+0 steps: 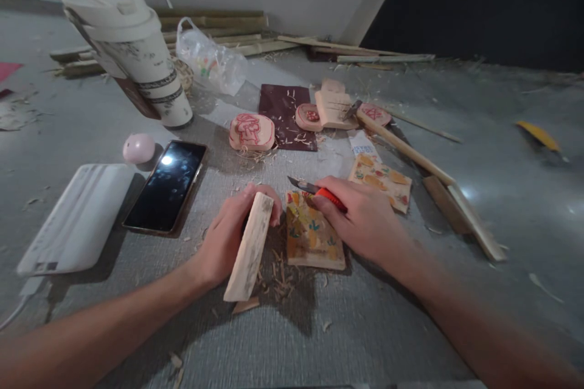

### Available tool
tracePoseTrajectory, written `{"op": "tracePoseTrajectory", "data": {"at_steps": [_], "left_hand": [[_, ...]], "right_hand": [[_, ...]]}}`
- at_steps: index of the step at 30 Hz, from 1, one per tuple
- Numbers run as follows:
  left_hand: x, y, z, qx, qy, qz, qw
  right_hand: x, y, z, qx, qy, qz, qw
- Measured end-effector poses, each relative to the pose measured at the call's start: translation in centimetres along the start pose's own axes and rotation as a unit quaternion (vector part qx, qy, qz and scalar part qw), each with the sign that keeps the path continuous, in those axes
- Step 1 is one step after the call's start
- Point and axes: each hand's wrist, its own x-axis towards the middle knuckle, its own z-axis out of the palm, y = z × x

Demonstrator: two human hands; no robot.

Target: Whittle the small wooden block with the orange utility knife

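My left hand [232, 225] is closed around a pale block of wood [250, 249], tilted with its rough narrow edge facing up. In my right hand [360, 213] is a utility knife [329, 197] with a red handle, its dark blade pointing left toward the block but apart from it. Beneath the knife lies a flat wooden piece painted with pineapples [314, 237]. A second patterned piece [383, 182] rests just beyond my right hand. Wood shavings [280, 279] are scattered between my hands.
Left stand a smartphone [166, 188], a white power bank [77, 219], a pink round case [139, 148] and a tall cup [132, 55]. Ahead are a carved wood block [250, 132], dark sandpaper [285, 109] and a hammer [406, 149]. A yellow-handled tool [539, 135] lies far right.
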Motion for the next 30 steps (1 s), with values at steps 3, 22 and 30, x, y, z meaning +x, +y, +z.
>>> {"op": "tracePoseTrajectory", "data": {"at_steps": [3,22,30], "left_hand": [[0.05,-0.12,-0.08,-0.003,-0.004,0.006,1.0],[0.0,-0.33,-0.09,-0.012,-0.001,0.003,1.0],[0.02,-0.32,-0.07,-0.009,-0.001,-0.003,1.0]], "right_hand": [[0.01,0.01,0.02,-0.003,-0.001,0.001,1.0],[0.04,0.08,0.06,-0.005,0.001,-0.005,1.0],[0.09,0.17,0.13,-0.006,-0.005,-0.003,1.0]]}}
